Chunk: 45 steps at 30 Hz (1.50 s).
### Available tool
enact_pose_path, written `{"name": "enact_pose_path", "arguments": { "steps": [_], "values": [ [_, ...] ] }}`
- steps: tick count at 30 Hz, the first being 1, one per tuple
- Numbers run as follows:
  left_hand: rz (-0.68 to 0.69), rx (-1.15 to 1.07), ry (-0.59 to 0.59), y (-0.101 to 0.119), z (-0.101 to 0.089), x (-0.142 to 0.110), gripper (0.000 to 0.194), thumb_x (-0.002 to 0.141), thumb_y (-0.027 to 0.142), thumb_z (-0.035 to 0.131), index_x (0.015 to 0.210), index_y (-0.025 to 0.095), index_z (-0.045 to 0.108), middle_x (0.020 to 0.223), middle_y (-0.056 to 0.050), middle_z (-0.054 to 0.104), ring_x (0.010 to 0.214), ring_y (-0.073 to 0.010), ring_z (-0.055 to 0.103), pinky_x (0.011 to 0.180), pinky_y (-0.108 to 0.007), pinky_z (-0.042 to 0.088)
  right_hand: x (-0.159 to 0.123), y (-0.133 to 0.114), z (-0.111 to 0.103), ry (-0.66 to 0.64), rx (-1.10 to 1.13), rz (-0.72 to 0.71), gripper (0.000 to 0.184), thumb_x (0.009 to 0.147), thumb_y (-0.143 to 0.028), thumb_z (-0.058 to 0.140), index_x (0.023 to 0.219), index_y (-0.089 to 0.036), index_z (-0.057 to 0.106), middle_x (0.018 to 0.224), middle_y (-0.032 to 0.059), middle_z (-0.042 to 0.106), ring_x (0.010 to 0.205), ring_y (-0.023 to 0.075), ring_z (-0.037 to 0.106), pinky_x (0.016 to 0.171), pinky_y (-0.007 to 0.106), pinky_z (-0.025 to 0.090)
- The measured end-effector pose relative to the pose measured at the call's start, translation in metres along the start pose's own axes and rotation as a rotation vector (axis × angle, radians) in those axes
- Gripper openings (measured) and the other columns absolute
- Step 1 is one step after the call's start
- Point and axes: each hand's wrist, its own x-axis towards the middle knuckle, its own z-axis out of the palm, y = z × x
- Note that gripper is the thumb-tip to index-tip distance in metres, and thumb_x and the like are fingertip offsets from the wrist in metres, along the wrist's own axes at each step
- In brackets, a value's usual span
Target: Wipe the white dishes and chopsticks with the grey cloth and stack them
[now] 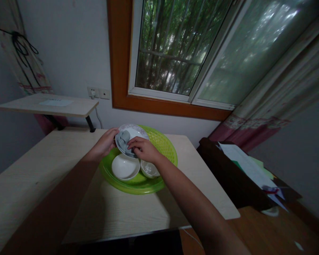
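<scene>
Evidently, the patterned plate point(135, 131) is held up over the lime-green woven basket point(163, 141), tilted toward the person, with a grey cloth point(123, 136) bunched on its face. The left hand point(107, 141) grips the plate by its left rim, the fingers mostly hidden behind it; the right hand point(145, 148) holds the cloth against the plate with curled fingertips. The plate looks like glazed ceramic, so it probably handles as stiff, fairly light, smooth enough to slip and easy to chip; a firm hold on the rim, thumb in front and fingers beneath, seems the safest. The cloth looks soft and limp, best held bunched flat under the fingers. Just below the plate, a plain white bowl point(125, 166) and a smaller bowl point(149, 169) sit side by side in the basket, near enough for a dipped plate edge to knock; whether the plate touches the white bowl, I cannot tell. The wooden table point(117, 209) gives bare room left of the basket and a narrower strip to its right, while the wall lies close behind and the raised shelf point(48, 105) bounds the far left corner.
</scene>
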Motion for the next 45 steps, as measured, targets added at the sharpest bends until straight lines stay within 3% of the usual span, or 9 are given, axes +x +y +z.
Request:
{"name": "enact_pose_path", "arguments": {
  "steps": [6,12,18,26,34,39,45],
  "values": [
    [-0.012,0.024,-0.010,0.003,0.002,-0.003,0.023,0.077,0.028,0.064,0.098,0.020,0.062,0.090,-0.005,0.062,0.069,-0.0166,0.057,0.053,-0.025,0.045,-0.001,-0.002,0.003,-0.096,0.096,-0.003,0.042,0.074,0.002,0.047,0.093,-0.020,0.077,0.111,0.0042,0.073,0.102,0.0157,0.067,0.098,0.032,0.051],
    [-0.011,0.008,0.014,0.002,0.000,-0.001,0.020,0.078,0.029,0.063,0.096,0.020,0.061,0.088,-0.003,0.061,0.069,-0.0157,0.057,0.054,-0.025,0.045,0.000,-0.001,0.000,0.083,0.010,0.040,0.031,0.077,-0.002,0.051,0.086,-0.019,0.076,0.102,0.0067,0.068,0.101,0.0186,0.064,0.096,0.034,0.050],
    [-0.006,0.013,0.021,0.001,0.000,0.000,0.021,0.079,0.028,0.063,0.099,0.021,0.061,0.088,-0.003,0.061,0.069,-0.0161,0.058,0.056,-0.026,0.047,-0.002,0.005,-0.003,-0.057,-0.027,0.104,0.033,0.075,0.000,0.050,0.086,-0.018,0.075,0.090,0.0043,0.069,0.088,0.0166,0.064,0.089,0.031,0.051],
    [-0.001,0.002,-0.019,-0.001,-0.002,0.000,0.024,0.077,0.032,0.068,0.097,0.021,0.061,0.087,-0.003,0.059,0.067,-0.0156,0.056,0.053,-0.024,0.044,-0.003,-0.005,0.003,-0.033,-0.040,-0.061,0.037,0.077,-0.003,0.052,0.099,-0.019,0.077,0.120,0.0083,0.063,0.104,0.0186,0.064,0.098,0.035,0.052],
    [0.014,0.002,-0.047,-0.003,-0.003,0.001,0.025,0.078,0.033,0.066,0.099,0.021,0.063,0.088,-0.003,0.062,0.069,-0.0158,0.057,0.054,-0.024,0.046,-0.001,-0.009,0.005,-0.103,-0.087,-0.135,0.039,0.083,-0.005,0.051,0.112,-0.020,0.072,0.128,0.0084,0.066,0.116,0.0202,0.062,0.104,0.038,0.050],
    [-0.014,-0.026,-0.060,0.000,0.000,-0.002,0.024,0.078,0.030,0.068,0.099,0.019,0.064,0.088,-0.003,0.063,0.067,-0.0151,0.059,0.053,-0.025,0.048,0.001,-0.013,0.002,-0.153,-0.210,-0.159,0.039,0.089,-0.011,0.053,0.124,-0.022,0.068,0.137,0.0057,0.064,0.125,0.0234,0.056,0.110,0.044,0.044],
    [-0.060,-0.018,-0.132,0.001,-0.002,-0.003,0.027,0.080,0.031,0.069,0.103,0.019,0.063,0.089,-0.002,0.065,0.066,-0.0131,0.061,0.053,-0.022,0.050,0.002,-0.015,0.003,-0.107,-0.334,-0.052,0.041,0.098,-0.032,0.055,0.139,-0.026,0.057,0.149,0.0051,0.054,0.147,0.0310,0.029,0.121,0.058,0.023]
  ]
}}
